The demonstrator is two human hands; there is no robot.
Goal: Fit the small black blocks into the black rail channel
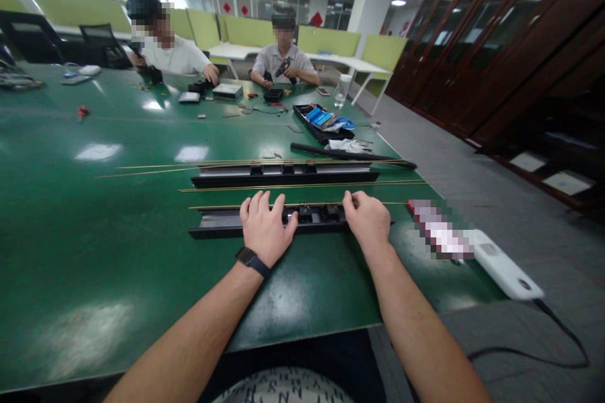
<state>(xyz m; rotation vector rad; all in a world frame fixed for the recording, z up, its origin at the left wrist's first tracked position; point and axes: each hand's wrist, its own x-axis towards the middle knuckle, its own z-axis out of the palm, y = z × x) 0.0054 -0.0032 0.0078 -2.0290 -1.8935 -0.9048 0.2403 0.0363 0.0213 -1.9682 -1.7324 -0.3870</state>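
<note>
The near rail [220,223] lies under the left hand [267,228], which rests spread and unclenched across its middle; the right hand [369,220] is closed, thumb and finger pinching a thin gold rod [215,207] along the rail's far edge. Between the hands sit black blocks [305,214] in the rail. Just beyond the grip lie more rods [236,188] and a second rail [283,180]; farther off are a black strip [354,155] and a tray [306,125] of blue packs [319,117]. The letter N can be read on the patterned shirt [283,384] below the grip. The table [142,271] is glossy green, reflecting ceiling lights. Across it two people [165,50] [283,64] sit before lime partitions [326,41]; a dark wood cabinet [458,38] stands far right of the grip. The left hand hides part of the near rail, and the right hand covers its right part. Right of the grip, a red-edged object [437,231] is pixelated beside a white device [505,267], whose marking is too small to read.
</note>
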